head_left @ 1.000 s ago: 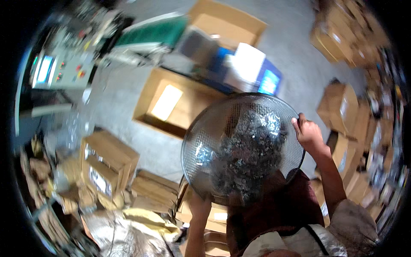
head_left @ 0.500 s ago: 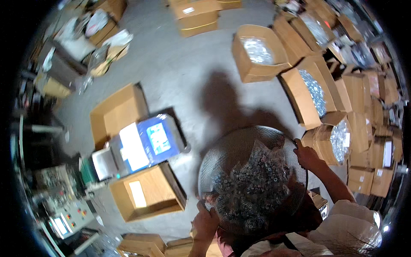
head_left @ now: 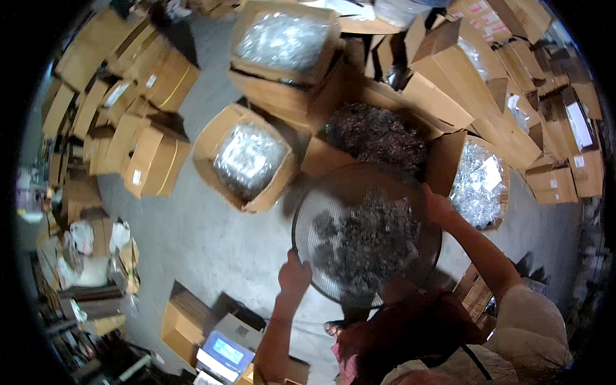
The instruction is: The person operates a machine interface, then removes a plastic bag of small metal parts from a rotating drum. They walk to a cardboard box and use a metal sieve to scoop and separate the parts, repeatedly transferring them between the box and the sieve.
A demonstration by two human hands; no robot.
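Both my hands carry a round wire-mesh basket (head_left: 304, 208) in front of my body. Heaped in it are many small clear plastic packets (head_left: 372, 247) with dark little parts inside; motion blurs them. My left hand (head_left: 294, 276) is closed on the basket's near left rim, and my right hand (head_left: 438, 208) is closed on its right rim. Just past the far rim stands an open carton (head_left: 321, 157) filled with similar dark packets (head_left: 378, 138). The basket overlaps the carton's near edge in the view; whether they touch I cannot tell.
Right of the basket is a carton of shiny clear packets (head_left: 478, 183). Ahead to the left stand another open carton (head_left: 205, 144) and a stacked carton (head_left: 276, 99). More boxes (head_left: 157, 157) line the left. A blue machine with a screen (head_left: 228, 350) sits lower left on grey floor (head_left: 212, 244).
My view and body have turned to the right, so the blue machine has slid to the lower left. The basket, still in both hands, is now beside the carton of dark packets.
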